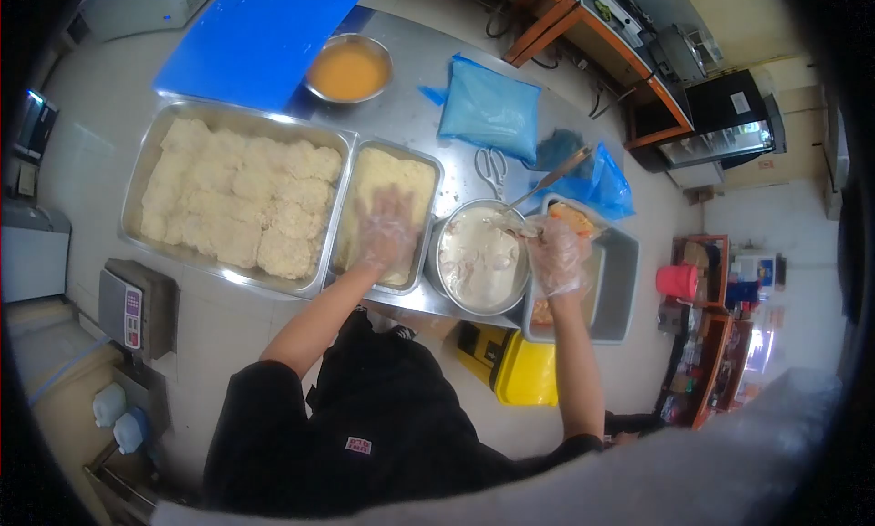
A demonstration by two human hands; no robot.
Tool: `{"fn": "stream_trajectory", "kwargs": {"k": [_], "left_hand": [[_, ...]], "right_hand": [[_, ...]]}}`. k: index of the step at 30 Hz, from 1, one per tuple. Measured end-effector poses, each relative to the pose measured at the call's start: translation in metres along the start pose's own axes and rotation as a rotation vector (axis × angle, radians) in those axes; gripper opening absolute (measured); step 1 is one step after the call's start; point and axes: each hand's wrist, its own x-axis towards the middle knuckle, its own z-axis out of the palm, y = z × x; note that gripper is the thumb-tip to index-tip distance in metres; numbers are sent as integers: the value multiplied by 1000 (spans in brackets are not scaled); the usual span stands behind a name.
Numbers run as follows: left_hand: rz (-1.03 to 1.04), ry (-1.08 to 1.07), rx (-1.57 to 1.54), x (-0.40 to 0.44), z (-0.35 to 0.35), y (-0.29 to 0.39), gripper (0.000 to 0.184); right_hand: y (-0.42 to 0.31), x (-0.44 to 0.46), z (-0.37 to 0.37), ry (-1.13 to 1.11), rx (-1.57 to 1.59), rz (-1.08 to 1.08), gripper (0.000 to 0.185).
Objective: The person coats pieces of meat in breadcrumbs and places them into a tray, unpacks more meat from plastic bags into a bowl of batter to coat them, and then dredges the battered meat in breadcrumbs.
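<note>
My left hand [386,230], in a clear plastic glove, lies flat with fingers spread on pale breadcrumbs [392,172] in a small steel tray [436,193]. In the same kind of glove, my right hand [558,257] is closed on a batter-coated piece [515,223] over the right side of a steel pot. Thick whitish batter [478,262] with lumps fills this pot [436,269]. A long-handled utensil [561,172] leans out of the pot's far side; its lower end is hidden.
Left stands a large steel tray [344,207] of breaded pieces [241,193]. Behind are a blue board [264,34], a bowl of orange liquid [349,73], scissors-like handles [490,166] and a blue bag [492,107]. A grey tub [622,284] holds orange-coloured pieces beside my right hand.
</note>
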Motion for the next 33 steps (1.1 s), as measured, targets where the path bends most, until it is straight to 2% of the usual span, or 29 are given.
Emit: {"fn": "stream_trajectory", "kwargs": {"k": [2,3,5,8,11,14,16,20,21,24,26,29,33], "left_hand": [[51,-110,-3,10,-4,8,63],[78,-162,-5,18,-6,10,62],[90,-89,29,34,7,2,60],[8,-96,92,57,0,-6,59],[-39,-135,89,54,1,-6,63],[1,-202,55,36,-5,3,66],[39,-237,22,12,-6,5,67],[92,-317,-21,-32,-15,6,68],[97,-358,-24,-37,-24,7,68],[72,-216,78,-26,-46,-3,70],[17,-114,87,-7,-17,-15,70],[-13,-81,56,32,-4,-16,70],[12,-96,53,55,0,-10,69]], "right_hand": [[9,-14,29,27,-246,-162,18],[17,-22,47,-11,-246,-207,15],[33,-37,84,-87,-243,-299,11],[46,-49,107,-261,-325,-282,10],[59,-56,113,-343,-220,-194,14],[2,-44,62,-367,-210,-161,19],[-24,-35,28,-359,-77,-43,18],[-30,-19,-14,-316,5,173,22],[-29,-19,-22,-281,68,158,23],[-20,-17,-32,-198,252,124,25],[-5,-17,-24,-191,379,124,26],[-16,-16,-33,-133,91,73,27],[-35,-12,-40,-122,54,66,25]]}}
